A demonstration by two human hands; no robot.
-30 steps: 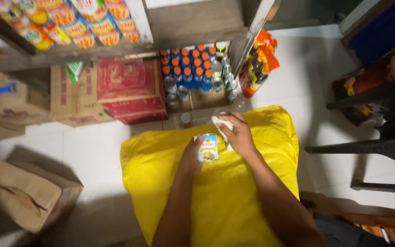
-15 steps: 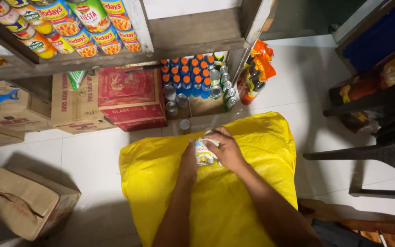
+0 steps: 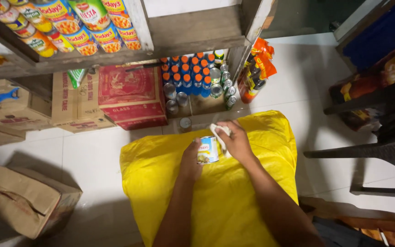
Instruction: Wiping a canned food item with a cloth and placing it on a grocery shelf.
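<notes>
My left hand [image 3: 191,161] holds a small tin can [image 3: 207,150] with a blue and yellow label, on its side above a big yellow sack [image 3: 216,201] that lies under my arms. My right hand [image 3: 237,140] presses a crumpled white cloth [image 3: 219,132] against the can's right end. Both forearms reach in from the bottom of the view.
A wooden shelf [image 3: 193,36] carries rows of labelled cans [image 3: 83,27]. Beneath it stand a red carton [image 3: 131,93], brown cartons [image 3: 72,107], orange-capped bottles [image 3: 190,73] and loose tins [image 3: 220,87]. A torn cardboard box [image 3: 26,201] lies on the white tiled floor at left. Dark chair legs [image 3: 371,146] stand at right.
The camera has tilted, so the shelf cans show more. My right hand with the cloth has slid from the can's top to its right end.
</notes>
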